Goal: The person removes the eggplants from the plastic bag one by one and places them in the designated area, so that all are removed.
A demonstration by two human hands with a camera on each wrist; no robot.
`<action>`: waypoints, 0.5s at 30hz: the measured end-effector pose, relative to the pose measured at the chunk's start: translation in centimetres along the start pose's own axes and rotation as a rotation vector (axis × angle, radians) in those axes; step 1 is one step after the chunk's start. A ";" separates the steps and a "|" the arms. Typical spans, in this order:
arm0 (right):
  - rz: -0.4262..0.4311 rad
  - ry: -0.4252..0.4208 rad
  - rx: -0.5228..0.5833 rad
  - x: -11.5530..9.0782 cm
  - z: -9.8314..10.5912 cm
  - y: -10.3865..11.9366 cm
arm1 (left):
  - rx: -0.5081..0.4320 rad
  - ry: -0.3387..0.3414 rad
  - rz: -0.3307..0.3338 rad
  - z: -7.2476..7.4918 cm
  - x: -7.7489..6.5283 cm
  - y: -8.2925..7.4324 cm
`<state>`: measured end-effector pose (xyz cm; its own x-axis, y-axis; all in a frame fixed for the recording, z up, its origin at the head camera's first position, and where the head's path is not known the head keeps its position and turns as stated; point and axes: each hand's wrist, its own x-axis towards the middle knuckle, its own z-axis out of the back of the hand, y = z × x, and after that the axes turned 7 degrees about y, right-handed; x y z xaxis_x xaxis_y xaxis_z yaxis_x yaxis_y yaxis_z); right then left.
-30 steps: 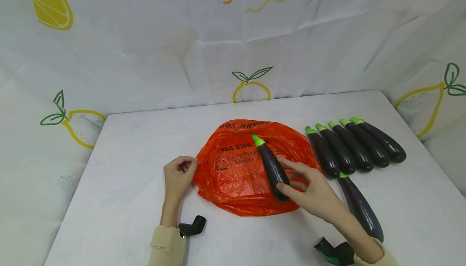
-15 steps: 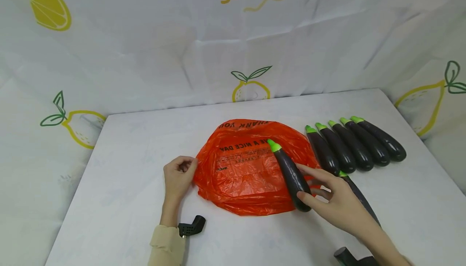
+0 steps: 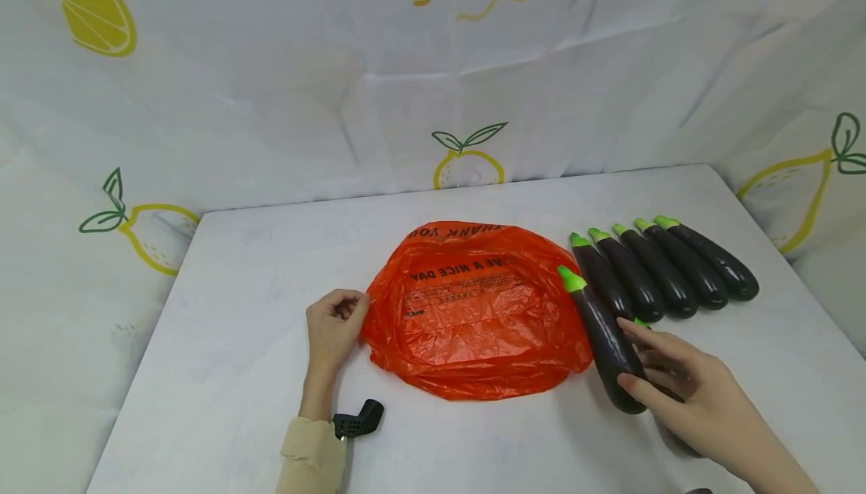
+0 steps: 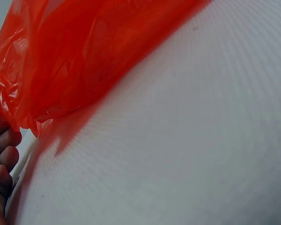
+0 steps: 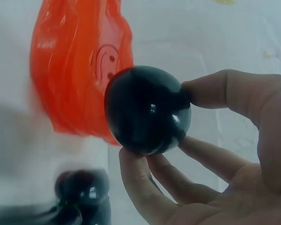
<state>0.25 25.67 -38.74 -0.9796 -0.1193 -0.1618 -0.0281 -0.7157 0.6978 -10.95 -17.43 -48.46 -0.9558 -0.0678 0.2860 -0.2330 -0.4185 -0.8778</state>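
Observation:
In the head view my right hand [image 3: 690, 385] pinches a dark eggplant [image 3: 605, 347] with a bright green stem between thumb and fingertips, held above the table just right of the bag. The right wrist view shows that eggplant's rounded end [image 5: 147, 112] between the thumb and several fingers. With curled fingers my left hand [image 3: 334, 328] pinches the left rim of a red plastic bag [image 3: 467, 336], whose mouth is spread open; nothing shows on its printed inner face. The left wrist view has the crumpled bag edge [image 4: 51, 84] at the fingertips [image 4: 8, 157].
Several eggplants [image 3: 676, 272] lie side by side at the right, stems toward the back. Another one lies partly hidden under the right hand. The white table [image 3: 257, 276] ends at a lemon-print cloth [image 3: 291, 118]. A black wrist camera [image 3: 358, 419] sits at the left wrist.
My right hand has carried the eggplant rightward and toward me, from over the bag to beyond its right edge. The left hand has stayed on the bag's rim.

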 end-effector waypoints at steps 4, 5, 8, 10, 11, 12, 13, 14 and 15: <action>-0.035 -0.017 -0.028 -0.6 0.6 -1.2 | 0.002 -0.001 0.006 0.0 0.0 0.1; -0.055 -0.009 -0.044 -0.7 0.7 -1.5 | 0.003 -0.002 0.008 0.0 0.0 0.1; -0.107 0.020 -0.080 -1.1 1.3 -2.3 | 0.010 -0.002 0.011 0.0 0.0 0.0; -0.146 0.047 -0.094 -1.4 1.7 -2.8 | 0.012 -0.001 0.012 0.0 0.0 -0.1; -0.162 0.055 -0.101 -1.6 1.8 -3.1 | 0.013 -0.001 0.012 0.1 0.0 -0.1; -0.172 0.060 -0.102 -1.7 2.0 -3.4 | 0.014 -0.001 0.012 0.1 0.0 -0.2; -0.185 0.064 -0.106 -1.9 2.2 -3.6 | 0.014 -0.002 0.013 0.1 0.0 -0.2; -0.198 0.065 -0.108 -2.1 2.3 -3.9 | 0.014 -0.002 0.014 0.1 -0.1 -0.2; -0.207 0.057 -0.115 -2.3 2.4 -4.1 | 0.014 -0.003 0.015 0.1 -0.1 -0.3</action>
<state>2.14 30.56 -39.59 -0.9425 0.0018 -0.3342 -0.2009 -0.8023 0.5622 -10.80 -17.37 -48.22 -0.9588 -0.0768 0.2735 -0.2157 -0.4299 -0.8767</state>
